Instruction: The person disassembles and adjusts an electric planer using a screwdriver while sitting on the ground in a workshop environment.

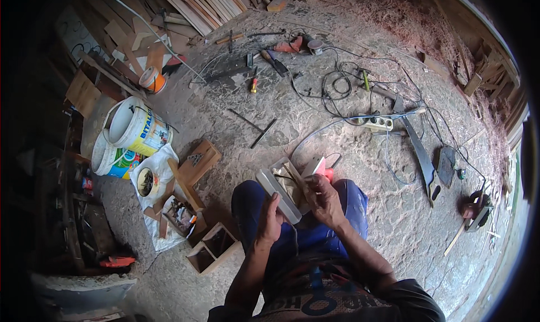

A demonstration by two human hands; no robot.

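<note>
In front of my lap I see a whitish, open plastic box (279, 195), tilted, with pale and dark strips inside that I cannot name. My left hand (270, 221) grips its near left side, thumb along the wall and the other fingers mostly hidden beneath. Over the box's right side is my right hand (326, 203), its thumb and forefinger pinched together; whatever they hold is too small to tell. Just beyond this hand, a red and white object (316, 165) with a dark cord lies partly hidden by it.
Left of me stand a wooden compartment box (212, 247), wood blocks (201, 163) and white buckets (135, 125). Ahead on the floor lie chisels, an angle grinder (295, 44) and tangled cables. A power strip (376, 123) and handsaw (421, 156) are at right.
</note>
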